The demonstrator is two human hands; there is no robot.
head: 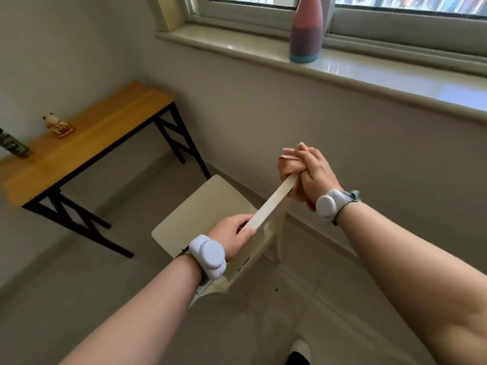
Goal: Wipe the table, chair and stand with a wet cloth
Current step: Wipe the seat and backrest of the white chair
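A cream chair (210, 206) stands on the floor in front of me, its backrest top edge (271, 206) running from lower left to upper right. My left hand (232, 237) grips the near end of that edge. My right hand (313, 175) holds a brownish cloth (290, 165) pressed around the far end of the backrest. A wooden table (87, 138) with black legs stands against the wall at the left. No stand is in view.
On the table sit a small cat figurine (56, 125) and a dark green bottle (14, 147). A pink, purple and blue vase (307, 30) stands on the windowsill (369, 72) above the chair. Pale tiled floor (79, 280) lies all around.
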